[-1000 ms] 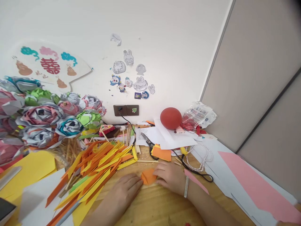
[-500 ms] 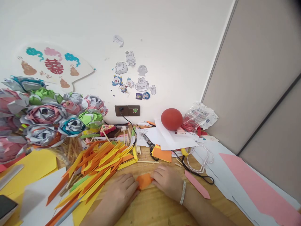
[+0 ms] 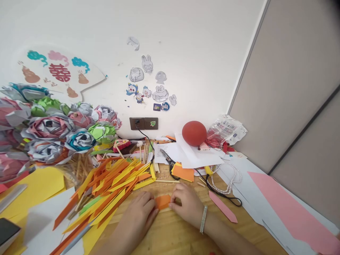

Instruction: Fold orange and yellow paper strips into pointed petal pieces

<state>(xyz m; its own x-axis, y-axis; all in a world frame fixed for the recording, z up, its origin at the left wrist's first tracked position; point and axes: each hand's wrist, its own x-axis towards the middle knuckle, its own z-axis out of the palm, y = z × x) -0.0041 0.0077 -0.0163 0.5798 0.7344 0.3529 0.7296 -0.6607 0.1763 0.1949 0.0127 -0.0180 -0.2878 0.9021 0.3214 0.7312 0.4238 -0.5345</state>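
Red 囍 character (image 3: 60,72) on white wall cutout (image 3: 91,76), lines on paper sheet (image 3: 162,150) too small to read

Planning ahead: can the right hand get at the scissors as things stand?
Probably yes. The scissors lie beyond the right hand with their blades exposed, though orange paper partly covers the handles and that hand is busy with the small orange piece.
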